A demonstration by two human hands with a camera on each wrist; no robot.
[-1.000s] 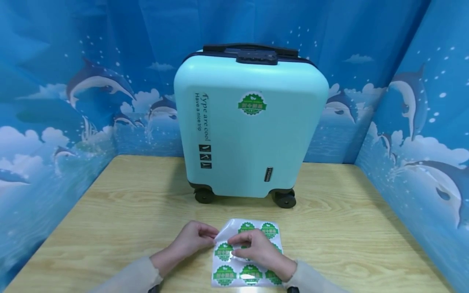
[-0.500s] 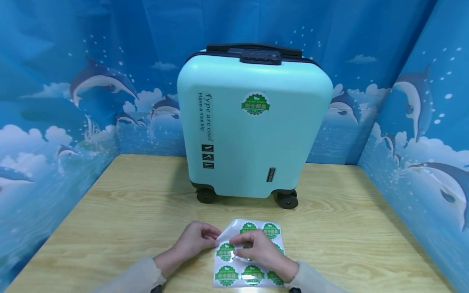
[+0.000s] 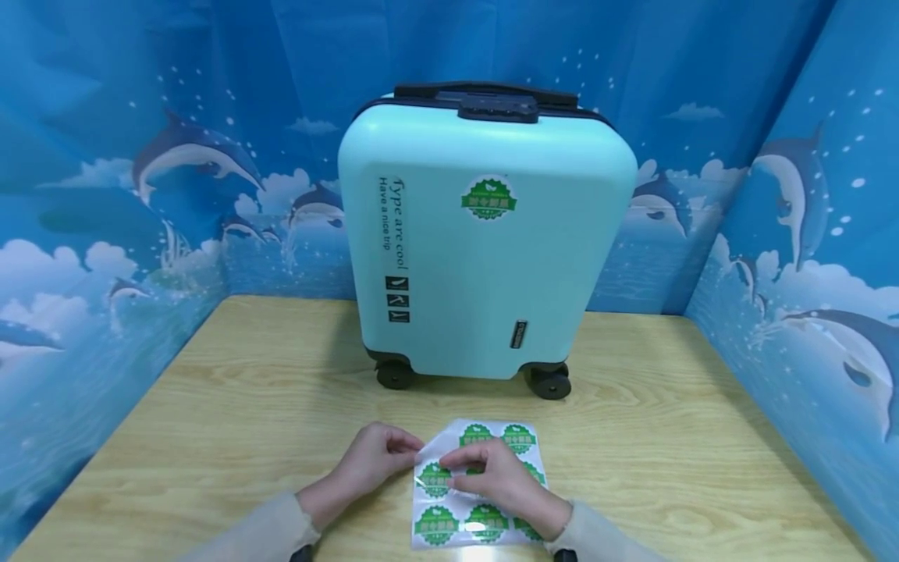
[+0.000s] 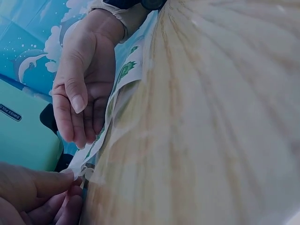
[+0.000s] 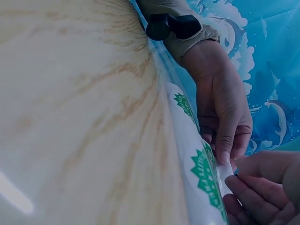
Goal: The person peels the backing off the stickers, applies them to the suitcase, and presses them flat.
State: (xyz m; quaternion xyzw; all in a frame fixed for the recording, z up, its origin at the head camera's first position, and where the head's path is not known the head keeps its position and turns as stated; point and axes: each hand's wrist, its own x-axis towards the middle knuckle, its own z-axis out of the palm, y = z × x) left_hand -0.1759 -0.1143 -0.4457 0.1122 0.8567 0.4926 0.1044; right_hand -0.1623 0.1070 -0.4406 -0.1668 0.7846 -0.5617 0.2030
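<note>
A white sheet of round green stickers (image 3: 436, 524) lies on the table. At its left edge my left hand (image 3: 375, 460) pinches the sheet between thumb and fingers, and the left wrist view shows that edge of the sheet (image 4: 126, 77) lifted a little. My right hand (image 3: 497, 478) rests over the middle of the sheet, covering some stickers, with thumb and forefinger apart. Behind the sheet a mint-green suitcase (image 3: 463, 265) stands upright on black wheels. One green sticker (image 3: 488, 198) is on its upper front.
The wooden table (image 3: 667, 437) reaches to both sides of the sheet. A blue dolphin-print curtain (image 3: 281, 94) surrounds the table at the back and sides.
The sheet's far left corner and left edge have shifted slightly to the right. My left hand keeps its pinch, and my right hand stays almost in place.
</note>
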